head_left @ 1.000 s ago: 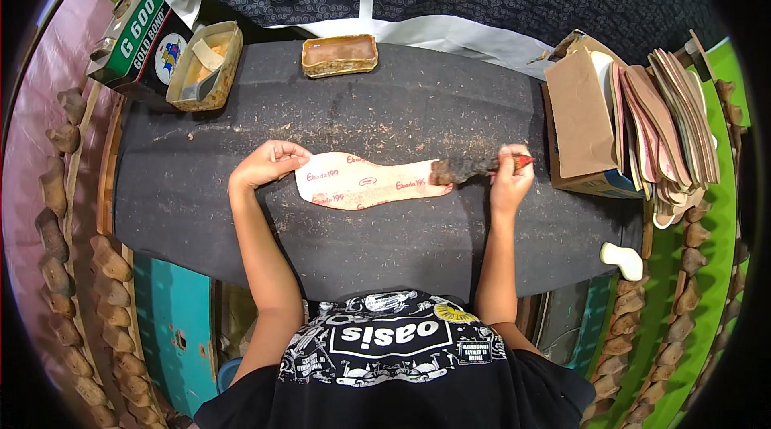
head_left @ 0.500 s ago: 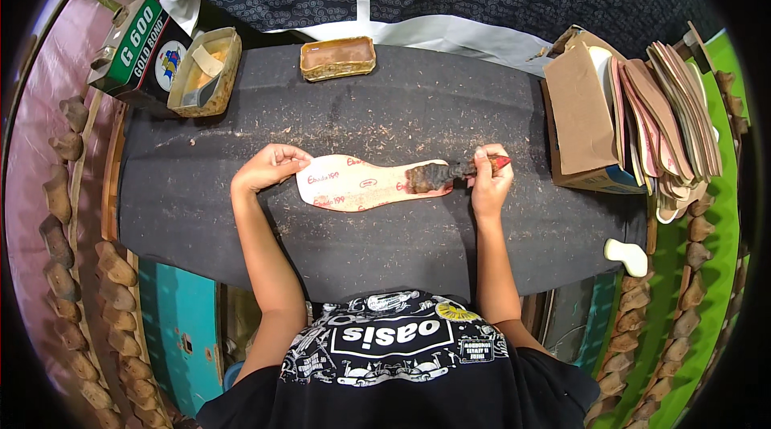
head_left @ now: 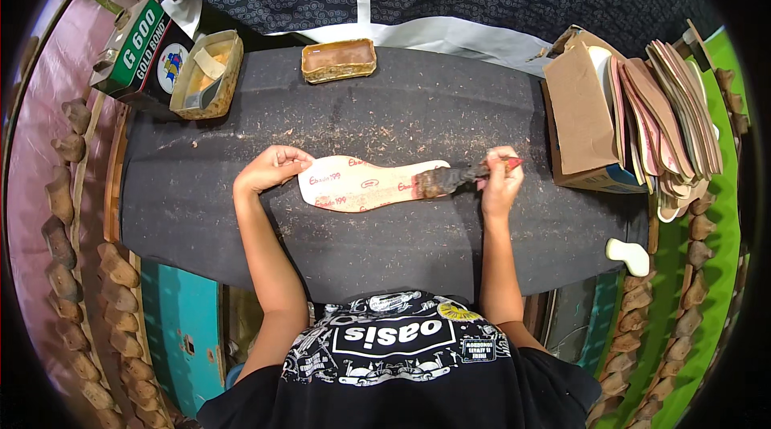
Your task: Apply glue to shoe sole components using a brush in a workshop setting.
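A pale insole board (head_left: pixel 353 181), printed in red, lies flat on the dark cloth in front of me, its broad end to the left. My left hand (head_left: pixel 271 169) pinches the rim of that broad end between thumb and fingers. At the narrow end, a glue brush (head_left: pixel 450 179) with dark, caked bristles rests across the board, partly past its tip. The brush's red handle end pokes out beyond my right hand (head_left: pixel 500 184), which is closed round it. Reddish-brown smears mark the board beside the bristles.
Behind the board stands a shallow tub of brown liquid (head_left: pixel 339 58). A metal can (head_left: pixel 140 55) and a crusted tray (head_left: pixel 227 91) occupy the far left. A cardboard box (head_left: pixel 580 120) and stacked insoles (head_left: pixel 666 120) fill the right, near a white foot-shaped piece (head_left: pixel 628 257). Shavings dot the cloth (head_left: pixel 377 256).
My right hand has slid a little to the right with the brush, drawing the bristles toward the board's narrow tip. My left hand keeps its pinch on the broad end.
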